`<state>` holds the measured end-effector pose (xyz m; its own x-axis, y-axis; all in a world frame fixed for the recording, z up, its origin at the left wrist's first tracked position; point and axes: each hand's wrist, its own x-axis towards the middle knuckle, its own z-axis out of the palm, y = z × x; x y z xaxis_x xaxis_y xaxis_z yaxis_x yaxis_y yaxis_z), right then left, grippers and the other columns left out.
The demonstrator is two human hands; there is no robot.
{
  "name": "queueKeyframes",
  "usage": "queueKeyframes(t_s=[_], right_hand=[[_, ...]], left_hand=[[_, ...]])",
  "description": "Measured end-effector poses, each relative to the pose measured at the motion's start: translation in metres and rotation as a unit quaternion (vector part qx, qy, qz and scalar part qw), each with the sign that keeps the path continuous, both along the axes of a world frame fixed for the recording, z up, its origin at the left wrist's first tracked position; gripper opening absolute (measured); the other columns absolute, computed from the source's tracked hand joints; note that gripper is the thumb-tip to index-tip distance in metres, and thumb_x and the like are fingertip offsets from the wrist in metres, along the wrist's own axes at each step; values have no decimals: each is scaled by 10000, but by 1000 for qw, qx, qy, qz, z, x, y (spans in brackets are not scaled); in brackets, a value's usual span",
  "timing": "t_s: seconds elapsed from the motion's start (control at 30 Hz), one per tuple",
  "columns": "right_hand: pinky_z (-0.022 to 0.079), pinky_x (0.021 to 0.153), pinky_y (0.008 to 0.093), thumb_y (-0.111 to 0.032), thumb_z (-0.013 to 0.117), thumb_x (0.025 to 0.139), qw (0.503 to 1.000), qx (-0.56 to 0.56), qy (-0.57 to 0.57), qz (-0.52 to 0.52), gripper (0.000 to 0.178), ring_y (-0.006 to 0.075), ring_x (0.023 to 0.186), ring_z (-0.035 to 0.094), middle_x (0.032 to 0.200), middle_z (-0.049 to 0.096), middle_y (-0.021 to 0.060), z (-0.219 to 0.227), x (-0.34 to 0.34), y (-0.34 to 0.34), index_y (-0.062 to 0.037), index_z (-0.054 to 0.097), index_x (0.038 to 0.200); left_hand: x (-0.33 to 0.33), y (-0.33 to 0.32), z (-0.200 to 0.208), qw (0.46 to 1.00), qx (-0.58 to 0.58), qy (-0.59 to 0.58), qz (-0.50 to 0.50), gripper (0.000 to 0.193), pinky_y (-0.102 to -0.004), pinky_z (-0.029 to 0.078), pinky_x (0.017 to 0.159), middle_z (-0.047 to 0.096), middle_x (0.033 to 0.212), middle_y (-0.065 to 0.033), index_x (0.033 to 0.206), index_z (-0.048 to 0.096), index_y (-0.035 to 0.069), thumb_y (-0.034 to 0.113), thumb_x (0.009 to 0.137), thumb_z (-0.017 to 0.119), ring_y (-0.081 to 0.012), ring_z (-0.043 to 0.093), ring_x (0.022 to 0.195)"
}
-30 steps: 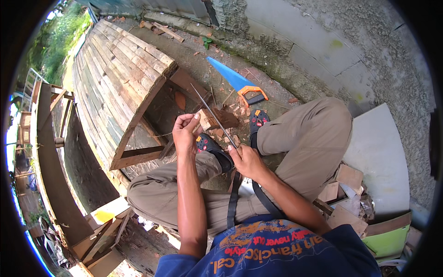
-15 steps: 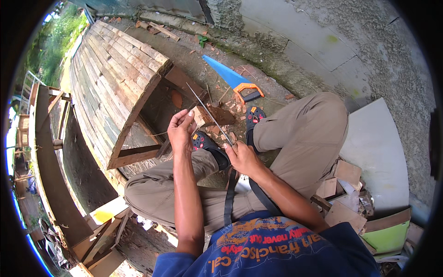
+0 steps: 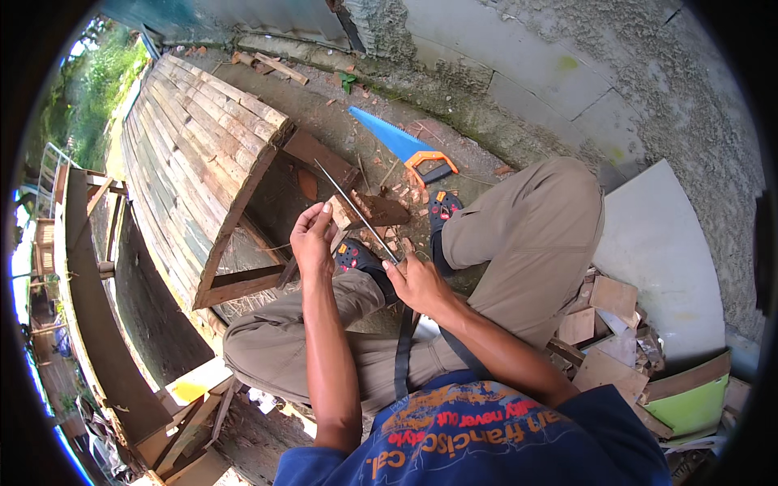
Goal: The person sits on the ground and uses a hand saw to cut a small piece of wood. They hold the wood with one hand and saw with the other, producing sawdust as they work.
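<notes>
My right hand (image 3: 417, 283) is closed round the lower end of a long, thin metal blade (image 3: 356, 209), seen nearly edge-on. The blade slants up and to the left, passing in front of a rough wooden block (image 3: 381, 211) with a pale, hacked end. Beside that end my left hand (image 3: 312, 235) is raised with its fingers curled and the thumb uppermost. What those fingers hold, if anything, is hidden. A handsaw (image 3: 397, 139) with a blue blade and an orange-and-black handle lies on the ground beyond the block.
A slatted wooden structure (image 3: 203, 154) stands at the left, close to my left hand. Wood chips (image 3: 409, 194) litter the ground around my dark shoes. Offcuts (image 3: 608, 368) and a pale board (image 3: 664, 259) lie at my right, below a rough grey wall (image 3: 527, 81).
The view has shifted slightly. My left hand has drawn a little down and left beside the block's end. My right hand keeps its hold on the blade, and the saw lies still.
</notes>
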<state>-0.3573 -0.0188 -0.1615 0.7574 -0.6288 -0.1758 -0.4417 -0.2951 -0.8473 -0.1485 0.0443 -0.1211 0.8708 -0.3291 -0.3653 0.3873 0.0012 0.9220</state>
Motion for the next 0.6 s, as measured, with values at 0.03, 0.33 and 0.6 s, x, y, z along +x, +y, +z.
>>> queueKeyframes(t_s=[0.03,0.33,0.6], right_hand=[[476,470,413,-494,545,1029,990,138,11,-2,540,300,473,588,560,545,129,7,7,-4,34,541,914],[435,419,328,-606,456,1037,996,59,-59,-39,604,112,454,538,580,525,20,10,18,-18,-76,506,753],[418,391,288,-417,632,1020,948,237,-100,-188,455,104,429,499,559,472,-7,39,9,-43,-84,481,749]], left_hand=[[0,3,1,1000,7,-22,0,256,-208,513,709,684,956,-12,1119,671,10,146,927,773,-65,621,809],[-37,-30,0,929,135,-338,-67,608,-372,515,987,690,1209,-190,1421,484,-11,127,902,769,-249,671,1108],[-10,-11,-26,951,89,-294,-27,528,-357,519,943,684,1211,-134,1380,525,-22,127,919,733,-209,667,1099]])
